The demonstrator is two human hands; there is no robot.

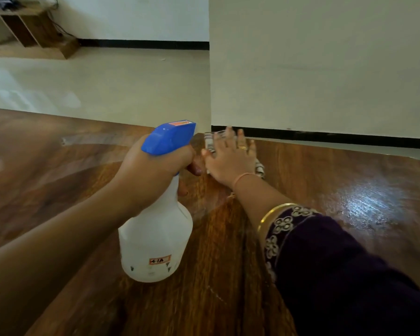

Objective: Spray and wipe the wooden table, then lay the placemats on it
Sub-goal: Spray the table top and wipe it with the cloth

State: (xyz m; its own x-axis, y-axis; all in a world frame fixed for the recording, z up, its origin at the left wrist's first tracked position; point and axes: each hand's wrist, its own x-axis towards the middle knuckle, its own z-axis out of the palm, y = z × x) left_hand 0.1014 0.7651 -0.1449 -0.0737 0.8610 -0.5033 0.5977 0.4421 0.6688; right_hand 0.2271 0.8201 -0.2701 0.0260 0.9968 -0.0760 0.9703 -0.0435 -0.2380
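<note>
A white spray bottle [155,238] with a blue trigger head is held above the wooden table [325,190]. My left hand [153,173] grips its neck, fingers curled round the trigger. My right hand [230,158] lies flat with spread fingers on a striped cloth [210,144] near the table's far edge. Most of the cloth is hidden under that hand. No placemats are in view.
A cream wall [325,69] with a black skirting stands just past the table's far edge on the right. Pale floor [95,81] stretches beyond on the left, with a wooden shelf unit [34,30] in the far corner. The table's right part shines wet.
</note>
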